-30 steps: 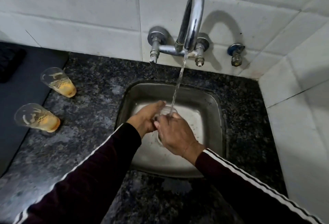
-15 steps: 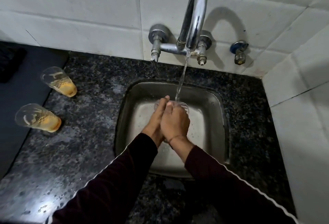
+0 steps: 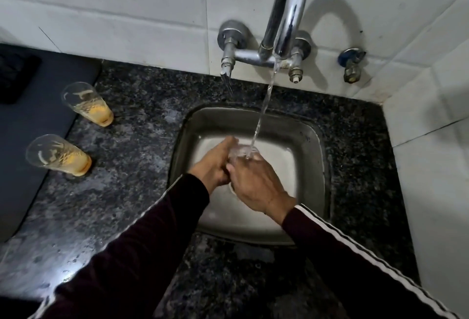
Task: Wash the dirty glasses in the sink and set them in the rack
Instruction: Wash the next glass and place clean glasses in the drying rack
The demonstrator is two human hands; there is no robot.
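1. You hold 1 glass [image 3: 243, 152] over the sink [image 3: 308, 138], its mouth turned up under the stream from the tap [image 3: 289, 11], its long axis running from your palms up toward the tap.
2. Your left hand [image 3: 213, 166] wraps it from the left, fingers curled round the wall.
3. Your right hand [image 3: 256, 186] closes over it from the near side.
4. 2 dirty glasses [image 3: 87, 104] stand left of the sink, nearer your left hand; that hand should fetch the next 1.
5. No rack shows.
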